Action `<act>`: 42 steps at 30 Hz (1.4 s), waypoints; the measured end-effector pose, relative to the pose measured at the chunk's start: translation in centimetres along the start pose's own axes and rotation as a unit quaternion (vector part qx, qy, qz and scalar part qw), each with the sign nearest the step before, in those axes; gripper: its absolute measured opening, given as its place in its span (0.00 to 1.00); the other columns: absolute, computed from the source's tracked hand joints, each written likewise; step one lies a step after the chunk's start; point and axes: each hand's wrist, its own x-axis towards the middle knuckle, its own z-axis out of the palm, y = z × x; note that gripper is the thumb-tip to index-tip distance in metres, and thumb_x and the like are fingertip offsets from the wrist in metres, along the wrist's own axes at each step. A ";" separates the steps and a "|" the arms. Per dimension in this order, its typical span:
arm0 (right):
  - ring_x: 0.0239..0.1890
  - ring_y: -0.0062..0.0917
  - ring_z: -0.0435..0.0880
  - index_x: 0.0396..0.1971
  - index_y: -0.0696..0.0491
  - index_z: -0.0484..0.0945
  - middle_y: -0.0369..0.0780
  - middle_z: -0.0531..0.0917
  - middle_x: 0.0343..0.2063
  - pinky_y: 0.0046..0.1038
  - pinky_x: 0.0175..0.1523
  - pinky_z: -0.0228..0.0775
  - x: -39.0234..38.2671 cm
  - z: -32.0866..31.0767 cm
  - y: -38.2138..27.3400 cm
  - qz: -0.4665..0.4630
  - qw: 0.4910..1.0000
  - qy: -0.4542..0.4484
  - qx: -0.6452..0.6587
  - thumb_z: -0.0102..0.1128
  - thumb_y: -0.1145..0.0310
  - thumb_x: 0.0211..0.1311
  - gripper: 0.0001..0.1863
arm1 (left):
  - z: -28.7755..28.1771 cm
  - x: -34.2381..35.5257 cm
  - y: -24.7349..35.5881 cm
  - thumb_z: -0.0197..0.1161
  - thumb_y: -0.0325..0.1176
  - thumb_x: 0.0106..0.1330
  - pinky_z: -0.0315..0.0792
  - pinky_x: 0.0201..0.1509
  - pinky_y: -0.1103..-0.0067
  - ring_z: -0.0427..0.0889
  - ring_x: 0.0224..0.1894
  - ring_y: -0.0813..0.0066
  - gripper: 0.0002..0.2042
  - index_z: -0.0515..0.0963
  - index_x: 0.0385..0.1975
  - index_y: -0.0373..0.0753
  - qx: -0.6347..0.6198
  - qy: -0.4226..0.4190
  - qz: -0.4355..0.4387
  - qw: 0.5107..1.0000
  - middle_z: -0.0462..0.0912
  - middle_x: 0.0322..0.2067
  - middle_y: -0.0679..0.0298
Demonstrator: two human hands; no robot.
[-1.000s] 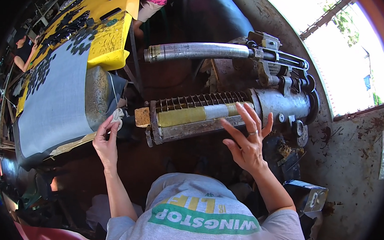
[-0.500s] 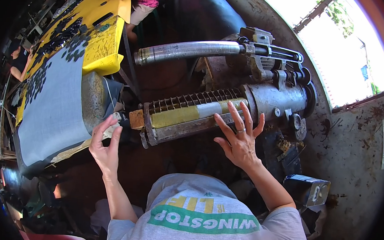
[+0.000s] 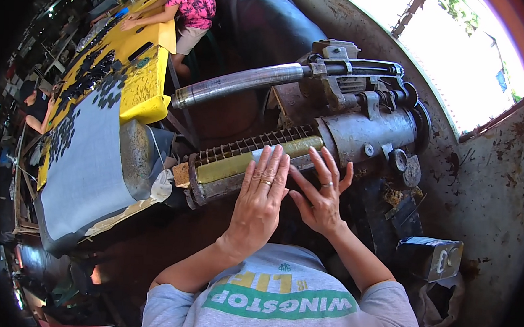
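Note:
In front of me lies a long metal machine [image 3: 367, 133] with a trough holding a yellowish roll [image 3: 223, 168] that has a pale patch near its middle. My left hand [image 3: 259, 196] lies palm down over the roll, fingers straight and close together, covering part of the pale patch. Just right of it, my right hand [image 3: 322, 199] rests over the roll's right part and the near rim, fingers spread. Neither hand grips anything that I can see; the palms are hidden. A rusty wire coil [image 3: 257, 142] runs behind the roll.
Above the trough extends a shiny metal cylinder [image 3: 242, 85]. Gears [image 3: 421, 127] sit at the machine's right end. A wooden block [image 3: 181, 174] and white cloth [image 3: 162, 186] are left. Two people work by the yellow-covered table [image 3: 152, 45]. A rectangular can [image 3: 429, 255] stands right.
My left hand has moved right, from beside the white cloth onto the roll, and its fingers have straightened. My right hand stays over the roll. The view has shifted slightly.

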 end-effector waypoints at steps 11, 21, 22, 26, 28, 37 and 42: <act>0.58 0.29 0.70 0.47 0.47 0.81 0.40 0.74 0.54 0.36 0.67 0.41 6.7 -12.2 14.3 0.083 0.954 0.257 -0.129 0.60 0.66 0.59 0.15 | 2.1 1.1 2.0 0.51 0.56 0.62 0.40 0.70 0.58 0.44 0.71 0.59 0.40 0.53 0.65 0.30 0.148 -0.036 -0.091 0.984 0.48 0.68 0.52; 0.51 0.30 0.76 0.48 0.52 0.79 0.44 0.79 0.48 0.29 0.57 0.63 12.7 -17.4 32.0 0.186 0.946 0.262 -0.034 0.55 0.64 0.62 0.16 | 3.9 1.2 4.0 0.50 0.63 0.57 0.43 0.70 0.59 0.46 0.71 0.56 0.47 0.51 0.65 0.27 0.202 -0.031 -0.163 0.965 0.48 0.68 0.48; 0.49 0.33 0.78 0.48 0.53 0.78 0.46 0.80 0.47 0.31 0.56 0.65 13.7 -16.7 33.7 0.226 0.952 0.196 -0.067 0.54 0.61 0.62 0.18 | 3.9 1.2 4.2 0.50 0.63 0.57 0.42 0.70 0.58 0.45 0.71 0.57 0.47 0.50 0.65 0.27 0.209 -0.034 -0.173 0.962 0.48 0.68 0.48; 0.35 0.36 0.82 0.39 0.59 0.80 0.48 0.83 0.30 0.34 0.44 0.71 13.7 -14.7 46.1 0.306 0.946 0.003 -0.103 0.51 0.56 0.61 0.20 | 4.1 1.7 5.0 0.49 0.63 0.57 0.41 0.70 0.57 0.45 0.71 0.58 0.47 0.49 0.66 0.29 0.225 -0.042 -0.188 0.955 0.47 0.68 0.50; 0.28 0.35 0.82 0.35 0.60 0.80 0.46 0.83 0.24 0.35 0.38 0.72 14.4 -13.7 46.4 0.347 0.930 -0.074 -0.098 0.52 0.54 0.61 0.22 | 4.4 1.3 5.4 0.50 0.63 0.56 0.40 0.70 0.56 0.44 0.71 0.58 0.47 0.49 0.66 0.29 0.232 -0.048 -0.210 0.949 0.47 0.68 0.51; 0.22 0.12 0.71 0.25 0.59 0.78 0.32 0.78 0.20 0.20 0.28 0.64 10.2 -9.8 44.6 0.327 0.929 -0.160 0.069 0.52 0.60 0.63 0.17 | 5.5 1.6 6.6 0.52 0.63 0.56 0.41 0.67 0.56 0.53 0.69 0.65 0.45 0.54 0.64 0.30 0.258 -0.009 -0.239 0.936 0.51 0.67 0.53; 0.24 0.12 0.71 0.28 0.59 0.79 0.32 0.78 0.23 0.19 0.30 0.65 10.8 -8.8 47.8 0.297 0.931 -0.147 0.155 0.52 0.60 0.63 0.16 | 6.0 1.1 6.5 0.51 0.63 0.57 0.43 0.66 0.58 0.56 0.68 0.67 0.44 0.56 0.64 0.31 0.284 0.009 -0.236 0.929 0.55 0.66 0.55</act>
